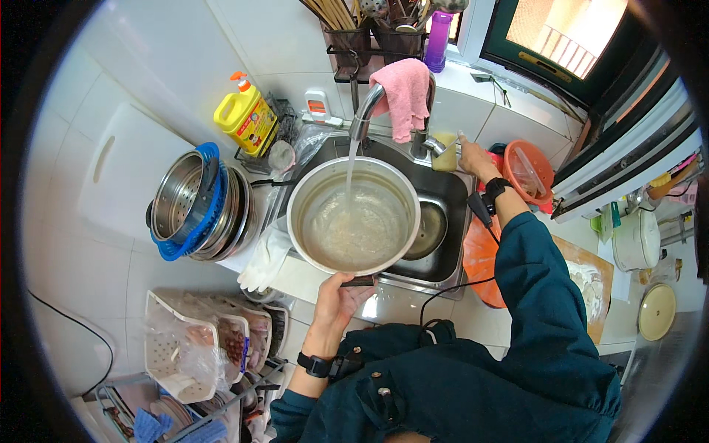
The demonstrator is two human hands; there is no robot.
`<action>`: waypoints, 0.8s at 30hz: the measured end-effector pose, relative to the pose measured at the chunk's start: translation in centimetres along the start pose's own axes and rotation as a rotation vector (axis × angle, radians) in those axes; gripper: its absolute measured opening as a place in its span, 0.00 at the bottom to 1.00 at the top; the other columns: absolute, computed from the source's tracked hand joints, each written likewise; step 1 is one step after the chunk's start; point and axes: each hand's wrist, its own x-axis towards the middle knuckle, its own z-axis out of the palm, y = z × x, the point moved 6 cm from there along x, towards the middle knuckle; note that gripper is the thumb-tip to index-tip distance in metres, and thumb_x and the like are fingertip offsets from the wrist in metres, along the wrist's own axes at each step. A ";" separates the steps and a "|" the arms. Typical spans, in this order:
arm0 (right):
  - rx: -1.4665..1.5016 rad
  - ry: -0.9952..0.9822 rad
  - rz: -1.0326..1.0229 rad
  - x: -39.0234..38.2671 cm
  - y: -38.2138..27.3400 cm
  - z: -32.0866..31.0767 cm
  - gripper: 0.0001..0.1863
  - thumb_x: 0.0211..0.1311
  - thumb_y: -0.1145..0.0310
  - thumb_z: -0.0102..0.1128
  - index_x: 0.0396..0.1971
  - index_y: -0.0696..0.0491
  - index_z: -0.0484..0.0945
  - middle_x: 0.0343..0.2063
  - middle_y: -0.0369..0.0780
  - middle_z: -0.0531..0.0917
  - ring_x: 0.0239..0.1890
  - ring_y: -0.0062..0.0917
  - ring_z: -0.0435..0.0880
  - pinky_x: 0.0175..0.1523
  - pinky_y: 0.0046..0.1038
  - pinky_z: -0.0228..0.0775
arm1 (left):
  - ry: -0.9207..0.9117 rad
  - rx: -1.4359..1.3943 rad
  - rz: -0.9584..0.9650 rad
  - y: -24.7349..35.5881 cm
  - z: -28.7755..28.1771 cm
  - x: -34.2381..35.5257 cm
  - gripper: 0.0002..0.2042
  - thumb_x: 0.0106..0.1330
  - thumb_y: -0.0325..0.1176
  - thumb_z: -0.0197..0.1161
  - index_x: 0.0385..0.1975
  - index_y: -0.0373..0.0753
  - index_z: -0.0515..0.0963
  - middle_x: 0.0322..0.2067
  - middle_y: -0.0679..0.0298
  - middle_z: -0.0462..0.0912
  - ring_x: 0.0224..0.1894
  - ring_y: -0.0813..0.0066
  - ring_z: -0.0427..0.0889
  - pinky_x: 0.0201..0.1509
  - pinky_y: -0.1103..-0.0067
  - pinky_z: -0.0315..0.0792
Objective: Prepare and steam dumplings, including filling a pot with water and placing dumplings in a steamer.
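Observation:
A wide metal pot sits over the left part of the sink, with water in it. My left hand grips the pot's dark handle at the near rim. From the curved faucet a stream of water runs into the pot. At the right of the faucet base, my right hand has its fingers closed at the end of the faucet lever. A pale yellow sponge-like piece is right behind the lever. On the faucet hangs a pink cloth.
Stacked metal bowls and a blue basket stand left of the sink, near white gloves and a yellow pump bottle. An orange basin is at the right. A floury wooden board lies farther right. White baskets stand lower left.

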 end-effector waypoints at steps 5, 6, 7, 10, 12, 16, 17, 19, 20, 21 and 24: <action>0.023 0.018 -0.014 0.4 0.1 0.4 0.39 0.50 0.77 0.48 0.66 0.49 0.48 0.46 0.58 0.74 0.50 0.48 0.74 0.52 0.42 0.67 | -0.008 0.006 -0.005 -0.1 -0.2 0.1 0.19 0.61 0.30 0.49 0.50 0.25 0.62 0.46 0.42 0.73 0.46 0.50 0.77 0.51 0.67 0.74; 0.021 0.027 -0.014 0.3 0.1 0.3 0.39 0.50 0.77 0.48 0.66 0.49 0.48 0.46 0.58 0.74 0.50 0.48 0.74 0.52 0.42 0.67 | -0.005 0.006 -0.001 -0.1 0.0 0.1 0.19 0.61 0.30 0.49 0.50 0.25 0.62 0.45 0.42 0.73 0.46 0.50 0.77 0.52 0.67 0.73; 0.018 0.036 -0.013 0.2 0.2 0.2 0.39 0.50 0.77 0.48 0.66 0.49 0.48 0.45 0.58 0.74 0.50 0.48 0.74 0.52 0.42 0.67 | -0.003 0.006 0.003 0.0 0.1 0.0 0.19 0.61 0.30 0.49 0.50 0.25 0.62 0.45 0.41 0.73 0.46 0.50 0.77 0.52 0.66 0.73; 0.002 0.022 -0.008 0.1 0.1 0.1 0.39 0.50 0.77 0.47 0.66 0.50 0.48 0.45 0.58 0.75 0.50 0.49 0.74 0.52 0.42 0.66 | 0.012 0.021 0.004 0.0 0.0 0.0 0.19 0.60 0.30 0.49 0.49 0.25 0.62 0.45 0.41 0.73 0.45 0.49 0.77 0.53 0.64 0.72; 0.014 0.026 -0.024 -0.1 -0.1 0.2 0.39 0.51 0.78 0.47 0.66 0.50 0.48 0.45 0.58 0.75 0.50 0.49 0.74 0.52 0.42 0.66 | 0.018 0.019 0.007 0.0 -0.2 0.0 0.19 0.60 0.29 0.49 0.49 0.25 0.62 0.45 0.41 0.73 0.46 0.49 0.77 0.53 0.64 0.72; 0.012 0.029 -0.041 -0.2 -0.4 0.0 0.38 0.51 0.78 0.46 0.65 0.51 0.47 0.44 0.59 0.75 0.49 0.49 0.74 0.52 0.43 0.66 | 0.012 -0.004 0.022 -0.1 -0.5 0.2 0.19 0.60 0.28 0.49 0.49 0.25 0.62 0.45 0.42 0.73 0.46 0.50 0.76 0.54 0.63 0.72; 0.011 0.029 -0.042 -0.3 -0.5 -0.1 0.38 0.51 0.78 0.46 0.65 0.51 0.47 0.44 0.59 0.75 0.49 0.49 0.74 0.52 0.43 0.66 | 0.012 -0.004 0.022 -0.1 -0.5 0.2 0.19 0.60 0.28 0.49 0.49 0.25 0.62 0.45 0.42 0.73 0.46 0.50 0.76 0.54 0.63 0.72; 0.000 0.034 -0.031 -0.1 -0.2 -0.2 0.38 0.51 0.78 0.46 0.65 0.51 0.47 0.44 0.59 0.75 0.49 0.49 0.74 0.52 0.43 0.66 | 0.020 -0.022 0.019 -0.2 -0.4 0.3 0.19 0.59 0.28 0.49 0.49 0.24 0.62 0.45 0.42 0.73 0.47 0.50 0.76 0.54 0.63 0.72; -0.001 0.035 -0.030 -0.1 -0.1 -0.2 0.38 0.51 0.78 0.46 0.65 0.51 0.47 0.44 0.59 0.75 0.49 0.49 0.74 0.52 0.43 0.66 | 0.018 -0.022 0.018 -0.1 -0.3 0.3 0.19 0.59 0.28 0.49 0.49 0.24 0.62 0.45 0.42 0.73 0.47 0.50 0.76 0.54 0.63 0.72; -0.002 0.033 -0.026 -0.2 -0.2 -0.2 0.38 0.51 0.78 0.46 0.65 0.51 0.47 0.44 0.59 0.75 0.49 0.49 0.74 0.52 0.43 0.66 | 0.005 -0.020 0.016 -0.1 -0.3 0.3 0.19 0.59 0.28 0.49 0.48 0.24 0.62 0.45 0.43 0.73 0.47 0.51 0.76 0.54 0.64 0.72; -0.007 0.029 -0.024 -0.3 -0.5 -0.2 0.38 0.51 0.78 0.46 0.65 0.51 0.47 0.44 0.58 0.75 0.48 0.49 0.75 0.52 0.43 0.66 | -0.013 -0.024 0.015 -0.1 -0.3 0.3 0.19 0.59 0.27 0.49 0.48 0.24 0.62 0.45 0.43 0.73 0.46 0.51 0.76 0.53 0.65 0.73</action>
